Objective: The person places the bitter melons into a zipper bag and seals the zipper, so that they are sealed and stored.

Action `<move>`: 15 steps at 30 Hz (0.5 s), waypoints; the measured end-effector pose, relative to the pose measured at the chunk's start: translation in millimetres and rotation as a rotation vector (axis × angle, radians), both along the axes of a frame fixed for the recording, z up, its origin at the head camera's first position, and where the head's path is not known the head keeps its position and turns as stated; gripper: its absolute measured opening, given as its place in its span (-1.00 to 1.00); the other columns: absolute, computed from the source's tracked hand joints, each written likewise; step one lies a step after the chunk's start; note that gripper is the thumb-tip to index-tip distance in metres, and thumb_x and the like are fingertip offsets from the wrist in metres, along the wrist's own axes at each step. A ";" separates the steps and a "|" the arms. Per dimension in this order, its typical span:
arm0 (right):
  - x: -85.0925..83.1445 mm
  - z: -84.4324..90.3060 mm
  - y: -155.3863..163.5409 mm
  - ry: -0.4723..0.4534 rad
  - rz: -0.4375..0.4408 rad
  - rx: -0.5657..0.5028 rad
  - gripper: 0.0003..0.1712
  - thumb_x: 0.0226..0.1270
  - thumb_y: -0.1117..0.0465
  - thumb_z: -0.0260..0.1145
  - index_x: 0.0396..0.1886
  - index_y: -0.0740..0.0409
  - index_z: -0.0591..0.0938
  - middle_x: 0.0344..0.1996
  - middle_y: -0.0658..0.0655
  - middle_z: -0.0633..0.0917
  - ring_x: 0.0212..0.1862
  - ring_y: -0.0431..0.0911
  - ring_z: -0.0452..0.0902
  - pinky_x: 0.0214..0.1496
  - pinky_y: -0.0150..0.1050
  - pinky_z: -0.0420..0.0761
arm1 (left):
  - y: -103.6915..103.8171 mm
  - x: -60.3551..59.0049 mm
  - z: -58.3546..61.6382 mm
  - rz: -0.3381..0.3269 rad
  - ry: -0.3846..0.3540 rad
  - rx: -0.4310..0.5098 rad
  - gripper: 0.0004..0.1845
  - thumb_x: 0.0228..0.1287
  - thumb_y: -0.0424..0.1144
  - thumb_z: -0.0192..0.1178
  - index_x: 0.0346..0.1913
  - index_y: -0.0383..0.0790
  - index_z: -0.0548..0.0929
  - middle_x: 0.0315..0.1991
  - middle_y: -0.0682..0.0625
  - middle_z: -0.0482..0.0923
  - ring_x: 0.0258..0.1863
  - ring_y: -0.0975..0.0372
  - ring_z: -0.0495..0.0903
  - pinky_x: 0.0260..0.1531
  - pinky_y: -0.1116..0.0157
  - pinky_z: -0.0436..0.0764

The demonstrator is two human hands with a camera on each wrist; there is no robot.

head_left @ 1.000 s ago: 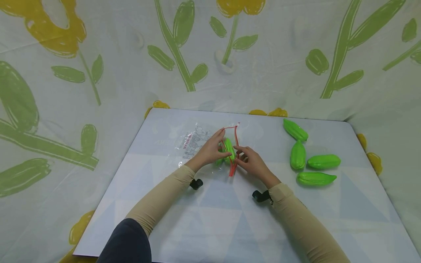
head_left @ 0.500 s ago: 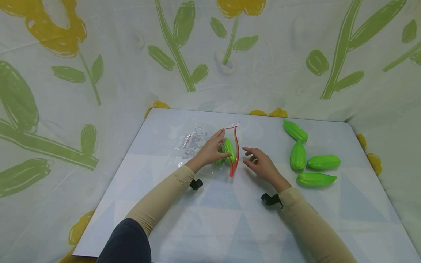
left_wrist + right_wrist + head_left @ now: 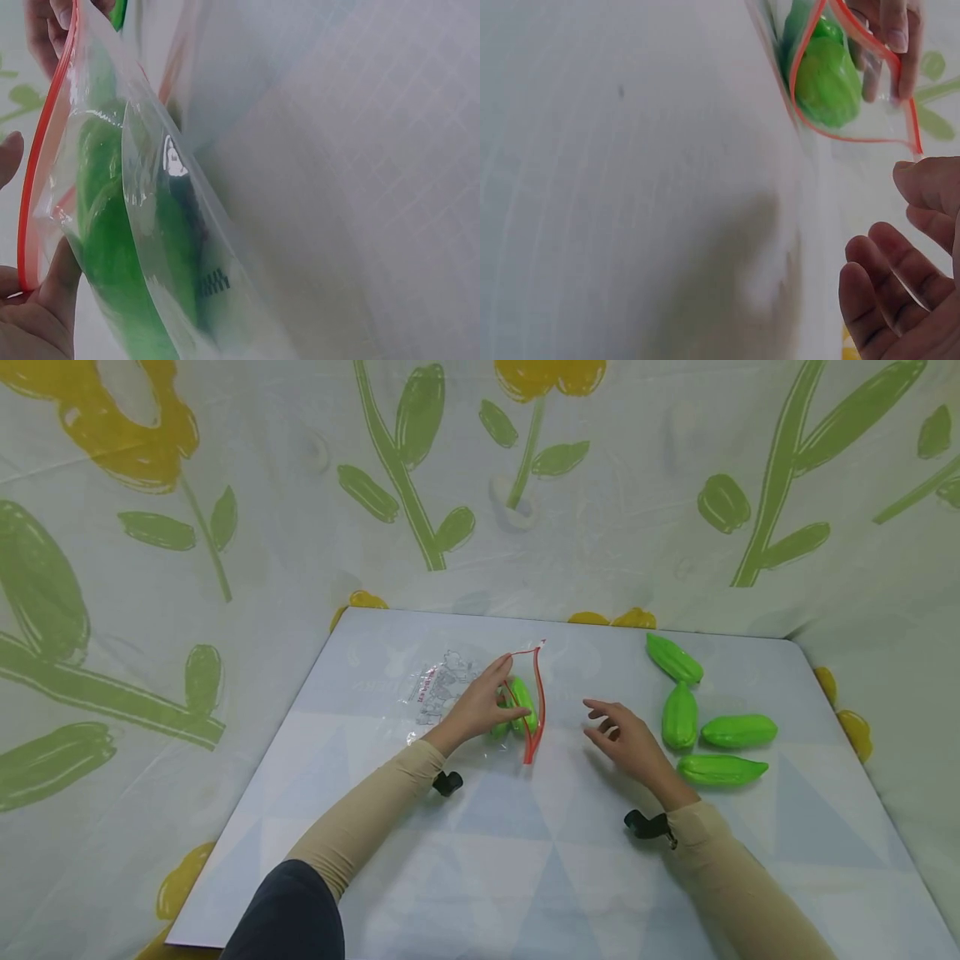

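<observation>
A clear zip bag (image 3: 442,685) with a red zip edge and printed pictures lies on the table, with green ridged pods (image 3: 526,703), glossy like plastic toys, inside it. My left hand (image 3: 480,700) holds the bag by its mouth; in the left wrist view, thumb and fingers of the left hand (image 3: 45,319) are at the red zip edge (image 3: 37,180). The mouth gapes in the right wrist view, showing a bright green pod (image 3: 826,82). My right hand (image 3: 630,743) is apart from the bag, fingers loosely bent, nothing between them.
Several more green pods (image 3: 738,729) lie loose on the table (image 3: 495,877) to the right of the right hand. Behind the table hangs a pale curtain (image 3: 622,560) with flowers and leaves. Black wrist cameras (image 3: 647,825) hang below both wrists.
The right hand has left the bag's red edge and moved right, toward the loose green pods. The left hand and the bag stay almost where they were.
</observation>
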State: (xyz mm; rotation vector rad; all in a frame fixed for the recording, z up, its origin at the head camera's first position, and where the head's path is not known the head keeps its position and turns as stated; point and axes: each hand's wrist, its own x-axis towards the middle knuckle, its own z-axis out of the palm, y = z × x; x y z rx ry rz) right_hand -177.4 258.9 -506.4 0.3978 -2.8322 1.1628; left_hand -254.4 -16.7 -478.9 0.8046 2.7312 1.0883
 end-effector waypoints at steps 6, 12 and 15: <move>5.9 -2.7 15.8 0.066 -0.022 -0.007 -0.44 0.30 0.11 0.25 0.29 0.03 0.40 -0.07 0.17 0.58 -0.20 -0.11 0.51 -0.21 -0.17 0.60 | 2.6 -0.3 -2.0 0.049 0.027 0.001 0.04 0.01 0.12 0.35 0.45 -0.22 0.04 0.46 0.02 -0.04 0.25 0.17 0.31 0.11 0.32 0.48; 12.7 1.6 30.4 0.061 -0.053 -0.003 -0.45 0.32 0.12 0.22 0.30 0.04 0.38 -0.06 0.20 0.57 -0.17 -0.07 0.51 -0.18 -0.13 0.59 | 3.7 -2.2 -3.9 0.092 0.056 -0.021 0.01 0.02 0.14 0.33 0.44 -0.21 0.08 0.45 0.03 0.00 0.24 0.19 0.32 0.12 0.30 0.48; 15.2 2.6 38.6 0.068 -0.076 0.011 -0.44 0.32 0.11 0.21 0.30 0.03 0.37 -0.05 0.19 0.57 -0.17 -0.07 0.51 -0.18 -0.14 0.58 | 3.1 -1.8 -3.4 0.097 0.039 -0.012 0.01 0.02 0.11 0.34 0.44 -0.19 0.06 0.45 0.05 -0.01 0.27 0.20 0.27 0.09 0.33 0.50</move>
